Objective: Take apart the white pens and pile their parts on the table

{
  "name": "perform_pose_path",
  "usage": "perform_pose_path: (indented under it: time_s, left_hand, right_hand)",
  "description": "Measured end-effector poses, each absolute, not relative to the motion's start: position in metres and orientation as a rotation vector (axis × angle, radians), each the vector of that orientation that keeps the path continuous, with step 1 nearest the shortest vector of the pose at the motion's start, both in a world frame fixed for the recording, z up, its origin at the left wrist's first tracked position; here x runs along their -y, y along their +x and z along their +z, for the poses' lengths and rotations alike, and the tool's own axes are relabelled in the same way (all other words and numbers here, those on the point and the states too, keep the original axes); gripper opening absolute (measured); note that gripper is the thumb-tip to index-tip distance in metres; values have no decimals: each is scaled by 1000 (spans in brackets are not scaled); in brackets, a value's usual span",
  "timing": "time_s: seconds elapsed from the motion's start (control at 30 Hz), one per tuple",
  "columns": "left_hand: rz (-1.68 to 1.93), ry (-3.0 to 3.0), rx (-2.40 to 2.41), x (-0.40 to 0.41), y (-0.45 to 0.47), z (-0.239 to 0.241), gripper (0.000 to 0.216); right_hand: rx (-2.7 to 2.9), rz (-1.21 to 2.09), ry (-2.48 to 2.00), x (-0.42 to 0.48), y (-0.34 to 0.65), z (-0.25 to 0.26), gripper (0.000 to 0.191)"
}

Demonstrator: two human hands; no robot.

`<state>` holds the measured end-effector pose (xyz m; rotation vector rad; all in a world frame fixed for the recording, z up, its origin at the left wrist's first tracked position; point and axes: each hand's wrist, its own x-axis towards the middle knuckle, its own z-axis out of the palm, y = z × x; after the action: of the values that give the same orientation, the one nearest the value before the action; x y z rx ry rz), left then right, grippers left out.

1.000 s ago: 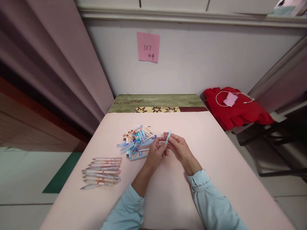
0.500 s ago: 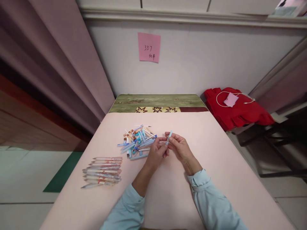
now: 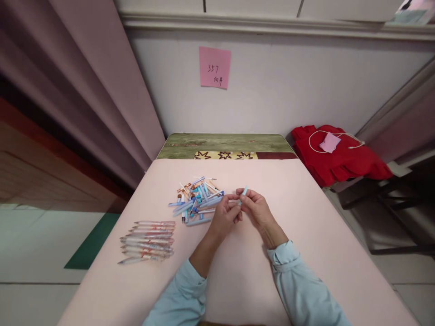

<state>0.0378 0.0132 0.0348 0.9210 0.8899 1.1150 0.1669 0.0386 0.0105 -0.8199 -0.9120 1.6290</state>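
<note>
My left hand (image 3: 226, 216) and my right hand (image 3: 257, 209) meet above the middle of the pink table (image 3: 306, 235), fingers closed. Between them they grip a light blue pen part (image 3: 244, 192) that sticks up out of my right fingers. Just left of my hands lies a loose heap of pen parts (image 3: 197, 201) in blue, white and orange. Further left, near the table's left edge, several finished pens (image 3: 147, 241) lie side by side in a row.
A green patterned surface (image 3: 224, 145) adjoins the table's far end by the wall, which bears a pink note (image 3: 215, 67). A red cloth with a white cable (image 3: 340, 154) lies on a stand at the right. A curtain (image 3: 84, 90) hangs at the left.
The blue pen part has sunk lower between my fingers, with less of it showing above them. My hands stay in the same place; the view has shifted slightly.
</note>
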Motion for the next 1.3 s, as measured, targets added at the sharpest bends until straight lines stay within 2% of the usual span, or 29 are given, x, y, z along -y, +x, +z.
perform_pose_path:
  time_s: [0.13, 0.37, 0.5, 0.77, 0.93, 1.03, 1.3]
  left_hand:
    - [1125, 903, -875, -14, 38, 34, 37]
    - [1081, 784, -772, -14, 35, 35, 31]
    - [933, 736, -799, -12, 33, 35, 34]
    - [872, 722, -927, -11, 32, 34, 38]
    - [928, 694, -852, -12, 30, 37, 38]
    - [946, 686, -813, -13, 29, 37, 37]
    - [1000, 772, -878, -12, 32, 36, 37]
  right_hand:
    - [888, 1554, -841, -40, 168, 11, 38]
    - [929, 1768, -725, -34, 167, 22, 38]
    - [868, 1708, -862, -35, 168, 19, 32]
    - [843, 1646, -979, -40, 169, 9, 32]
    - [857, 1830, -797, -36, 170, 17, 40]
    - [873, 1936, -648, -33, 169, 23, 37]
    - [904, 1871, -688, -33, 167, 21, 29]
